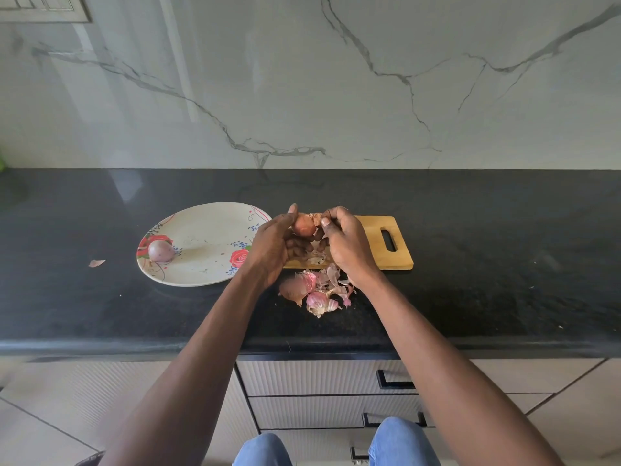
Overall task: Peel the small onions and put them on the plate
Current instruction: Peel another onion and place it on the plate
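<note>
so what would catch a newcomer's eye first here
First the two hands at centre: the left hand grips a brown onion above the cutting board, while the right hand pinches its skin. Next, the pink heap of peels on the counter just below them, and one peeled onion on the flowered plate to the left.

The left hand [272, 247] and right hand [346, 247] cover the left part of the cutting board [376, 243], so whatever lies there is hidden. Their fingers hide the underside of the onion [303, 224] in their grip. A green object [1, 161] is cut off by the left edge. The specks on the counter [504, 264] are too small to identify.
</note>
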The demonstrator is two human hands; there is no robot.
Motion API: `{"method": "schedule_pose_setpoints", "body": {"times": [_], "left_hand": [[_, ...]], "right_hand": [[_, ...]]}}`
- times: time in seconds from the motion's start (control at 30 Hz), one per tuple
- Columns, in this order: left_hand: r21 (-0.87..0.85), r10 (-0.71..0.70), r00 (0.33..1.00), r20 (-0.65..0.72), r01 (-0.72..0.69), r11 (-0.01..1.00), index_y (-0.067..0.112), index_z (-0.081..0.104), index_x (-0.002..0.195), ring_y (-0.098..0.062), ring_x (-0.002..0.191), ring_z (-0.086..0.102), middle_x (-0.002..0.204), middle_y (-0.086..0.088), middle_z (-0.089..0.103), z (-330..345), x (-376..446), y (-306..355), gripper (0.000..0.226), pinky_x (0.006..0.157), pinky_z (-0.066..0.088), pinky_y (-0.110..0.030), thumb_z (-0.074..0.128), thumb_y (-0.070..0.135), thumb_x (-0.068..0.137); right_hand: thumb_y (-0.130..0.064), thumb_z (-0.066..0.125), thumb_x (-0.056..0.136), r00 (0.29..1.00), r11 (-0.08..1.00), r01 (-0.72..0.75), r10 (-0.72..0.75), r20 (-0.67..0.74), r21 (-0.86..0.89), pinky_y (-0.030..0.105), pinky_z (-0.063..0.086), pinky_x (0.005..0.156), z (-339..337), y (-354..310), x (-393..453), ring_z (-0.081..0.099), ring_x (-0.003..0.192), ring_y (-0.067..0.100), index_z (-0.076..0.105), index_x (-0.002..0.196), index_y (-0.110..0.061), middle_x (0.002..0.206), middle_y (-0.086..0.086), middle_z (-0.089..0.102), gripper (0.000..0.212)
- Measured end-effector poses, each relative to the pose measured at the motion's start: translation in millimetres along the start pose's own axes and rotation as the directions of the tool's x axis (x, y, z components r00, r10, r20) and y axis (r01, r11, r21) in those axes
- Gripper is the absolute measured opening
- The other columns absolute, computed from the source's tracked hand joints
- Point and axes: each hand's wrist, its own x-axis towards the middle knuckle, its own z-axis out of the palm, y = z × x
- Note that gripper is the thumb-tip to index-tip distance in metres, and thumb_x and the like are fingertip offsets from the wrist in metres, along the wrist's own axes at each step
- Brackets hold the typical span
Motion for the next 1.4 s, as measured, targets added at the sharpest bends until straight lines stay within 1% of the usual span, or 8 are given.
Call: {"method": "schedule_pose_setpoints", "body": {"times": [0.17,0.43,0.57,0.9,1.03,1.17,1.3,1.4], "left_hand": [[0.025,-0.041,0.998,-0.044,0.042,0.999,0.001,0.066,0.093,-0.019,0.053,0.057,0.068,-0.011,0.066,1.5,-2.2,2.5,0.051,0.048,0.048,-0.027,0.047,0.048,0.103],[-0.134,0.008,0.999,0.048,-0.002,0.991,-0.004,0.064,0.108,-0.022,0.07,0.069,0.095,-0.018,0.068,3.1,-5.5,5.8,0.035,0.058,0.058,-0.024,0.066,0.026,0.092],[-0.141,0.029,1.0,0.006,-0.028,0.99,-0.004,0.061,0.109,-0.021,0.064,0.067,0.091,-0.019,0.067,1.0,-3.7,4.7,0.02,0.056,0.058,-0.025,0.06,0.013,0.098],[-0.124,-0.024,1.0,0.012,0.025,0.992,0.001,0.057,0.103,-0.02,0.057,0.064,0.076,-0.016,0.068,2.2,-4.9,7.3,0.019,0.052,0.056,-0.024,0.05,0.018,0.105],[-0.107,-0.021,1.0,0.014,0.023,0.994,0.005,0.053,0.1,-0.02,0.057,0.063,0.074,-0.014,0.067,2.6,-4.8,7.0,0.016,0.052,0.056,-0.024,0.049,0.019,0.105],[-0.104,0.004,1.0,0.024,-0.001,0.995,0.002,0.056,0.105,-0.023,0.063,0.066,0.083,-0.017,0.069,2.4,-4.4,5.3,0.014,0.058,0.059,-0.026,0.052,0.015,0.104],[-0.124,0.027,0.999,0.019,-0.024,0.992,-0.001,0.059,0.109,-0.024,0.067,0.069,0.085,-0.015,0.071,1.5,-5.1,4.4,0.013,0.061,0.061,-0.028,0.056,0.009,0.1],[-0.134,0.029,0.999,0.023,-0.025,0.991,-0.001,0.059,0.109,-0.022,0.067,0.07,0.086,-0.014,0.069,2.0,-6.7,5.2,0.012,0.061,0.061,-0.028,0.055,0.007,0.101]], "right_hand": [[-0.012,0.05,0.104,1.0,0.999,-0.017,0.016,0.001,0.035,0.031,0.055,0.078,-0.7,0.2,2.0,0.068,0.092,0.022,0.061,0.091,-0.021,0.101,0.012,0.069,0.018],[-0.01,0.052,0.101,1.0,0.999,-0.001,0.002,-0.017,0.054,0.038,0.055,0.082,-2.0,3.4,3.0,0.066,0.093,0.024,0.061,0.088,-0.022,0.101,0.015,0.068,0.02],[-0.008,0.053,0.101,1.0,0.997,-0.008,0.009,-0.016,0.076,0.039,0.056,0.083,-1.6,3.9,2.6,0.066,0.092,0.021,0.062,0.088,-0.021,0.099,0.012,0.068,0.02],[-0.018,0.055,0.092,0.991,0.967,-0.137,0.135,0.024,0.217,0.058,0.056,0.088,-1.3,2.4,2.0,0.068,0.092,0.034,0.067,0.082,-0.021,0.095,0.015,0.07,0.016],[0.0,0.049,0.099,0.986,0.93,-0.169,0.16,0.053,0.325,0.039,0.056,0.066,-5.4,-4.9,-0.5,0.065,0.067,0.02,0.06,0.083,-0.01,0.078,0.012,0.065,0.021],[-0.006,0.051,0.099,0.99,0.963,-0.129,0.138,-0.023,0.235,0.047,0.057,0.076,-2.9,0.1,1.0,0.066,0.08,0.024,0.063,0.088,-0.01,0.088,0.012,0.068,0.017],[-0.04,0.065,0.094,0.999,0.996,-0.012,0.015,-0.033,0.086,0.046,0.059,0.082,-0.4,0.0,-3.7,0.069,0.09,0.024,0.067,0.092,-0.012,0.094,0.01,0.071,0.029],[-0.028,0.075,0.089,0.999,1.0,0.02,-0.02,-0.042,-0.007,0.04,0.059,0.082,0.2,1.4,-1.7,0.069,0.092,0.018,0.069,0.094,-0.014,0.096,0.004,0.071,0.017]]}}
